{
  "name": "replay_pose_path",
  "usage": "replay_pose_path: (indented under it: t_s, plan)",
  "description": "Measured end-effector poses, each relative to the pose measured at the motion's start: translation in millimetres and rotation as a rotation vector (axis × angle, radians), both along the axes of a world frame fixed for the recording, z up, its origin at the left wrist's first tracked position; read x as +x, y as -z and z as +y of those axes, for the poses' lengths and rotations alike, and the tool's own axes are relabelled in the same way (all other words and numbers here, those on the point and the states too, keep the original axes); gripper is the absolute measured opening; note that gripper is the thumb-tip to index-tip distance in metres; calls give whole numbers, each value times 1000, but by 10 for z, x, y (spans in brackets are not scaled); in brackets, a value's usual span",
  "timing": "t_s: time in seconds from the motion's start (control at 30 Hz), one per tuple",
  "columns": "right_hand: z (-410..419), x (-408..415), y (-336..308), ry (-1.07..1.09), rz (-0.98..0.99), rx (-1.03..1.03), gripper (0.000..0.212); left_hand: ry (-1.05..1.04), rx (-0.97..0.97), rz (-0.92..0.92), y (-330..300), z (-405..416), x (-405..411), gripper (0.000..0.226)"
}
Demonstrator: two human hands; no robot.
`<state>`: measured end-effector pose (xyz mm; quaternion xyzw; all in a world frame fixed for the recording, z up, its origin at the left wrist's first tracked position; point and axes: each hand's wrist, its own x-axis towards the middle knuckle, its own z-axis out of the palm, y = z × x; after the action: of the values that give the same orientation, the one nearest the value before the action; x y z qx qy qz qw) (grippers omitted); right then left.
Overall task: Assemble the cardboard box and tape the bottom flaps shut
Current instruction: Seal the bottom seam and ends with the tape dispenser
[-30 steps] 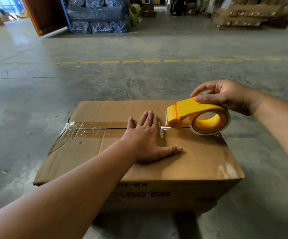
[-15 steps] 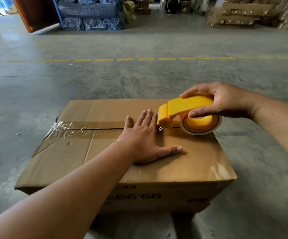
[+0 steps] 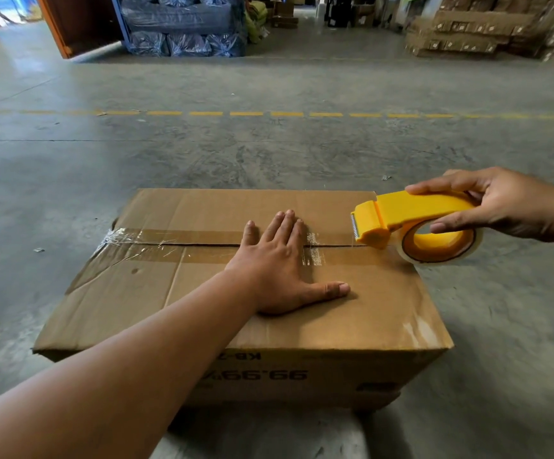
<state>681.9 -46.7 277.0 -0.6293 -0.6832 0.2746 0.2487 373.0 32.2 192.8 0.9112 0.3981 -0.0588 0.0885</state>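
A brown cardboard box [image 3: 156,293] lies upside down on the concrete floor, its printing inverted on the near side. Clear tape [image 3: 176,240] runs along the seam between the closed flaps from the left edge towards the right. My left hand [image 3: 282,266] lies flat, palm down, on the box across the seam, fingers spread. My right hand [image 3: 501,207] grips a yellow tape dispenser [image 3: 404,220] at the box's right edge, its roll touching the top there. A strip of tape stretches from the dispenser back to the seam.
The grey concrete floor [image 3: 269,154] surrounds the box, with a dashed yellow line [image 3: 245,113] across it. Far back stand wrapped blue bundles [image 3: 182,28] and stacked flat cartons [image 3: 474,31]. An orange-brown door panel [image 3: 70,21] is at the far left.
My right hand has pulled the dispenser to the right along the seam, from beside my left fingertips to the box's right edge, laying tape. My left hand has stayed pressed flat.
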Motion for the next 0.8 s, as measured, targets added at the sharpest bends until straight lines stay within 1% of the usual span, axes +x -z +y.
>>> replay_pose_path:
  t_s: [0.17,0.27,0.4,0.8]
  plan:
    - [-4,1,-11,-47,44,30,69,0,1,16,0,5,4,130]
    - [6,15,-79,-64,-2,-3,65,-3,2,14,6,9,7,130]
    - [9,42,-131,-75,-69,-31,66,-4,7,11,10,11,10,130]
    - [-23,102,-144,-84,-129,-46,64,-4,8,17,14,-3,40,130]
